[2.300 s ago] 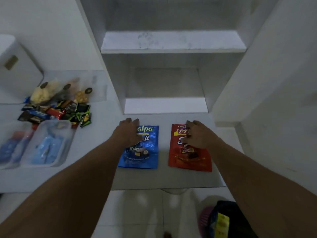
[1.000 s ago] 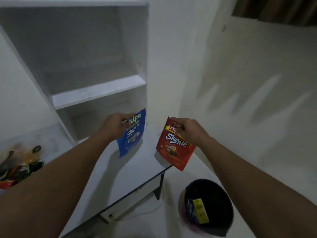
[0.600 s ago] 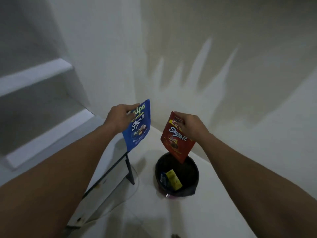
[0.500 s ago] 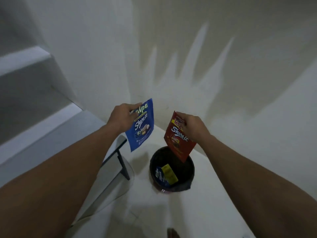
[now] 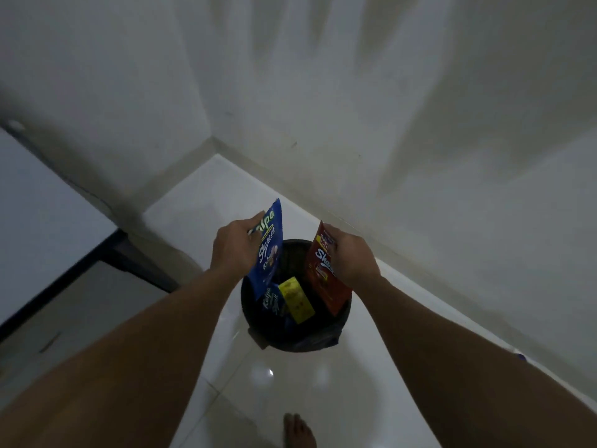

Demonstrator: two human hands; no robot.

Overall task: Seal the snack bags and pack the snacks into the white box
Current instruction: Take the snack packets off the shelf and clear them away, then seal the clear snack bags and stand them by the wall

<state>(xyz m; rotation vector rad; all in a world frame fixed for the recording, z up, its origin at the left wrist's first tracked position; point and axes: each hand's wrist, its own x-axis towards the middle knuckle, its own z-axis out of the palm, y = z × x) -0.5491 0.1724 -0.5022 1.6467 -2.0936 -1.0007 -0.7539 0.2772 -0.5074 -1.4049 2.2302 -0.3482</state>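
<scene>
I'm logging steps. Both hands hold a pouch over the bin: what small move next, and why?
Probably let both go: the left hand holds the blue pouch and the right hand the red pouch, hanging over the open black bin, where similar wrappers already lie.

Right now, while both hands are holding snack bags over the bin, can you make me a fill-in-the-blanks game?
The left hand grips the blue bag and the right hand grips the red bag: that makes ____ held bags.
Both hang over a bin coloured ____.
The flat packet inside it is ____.
Missing words: two, black, yellow.
</scene>
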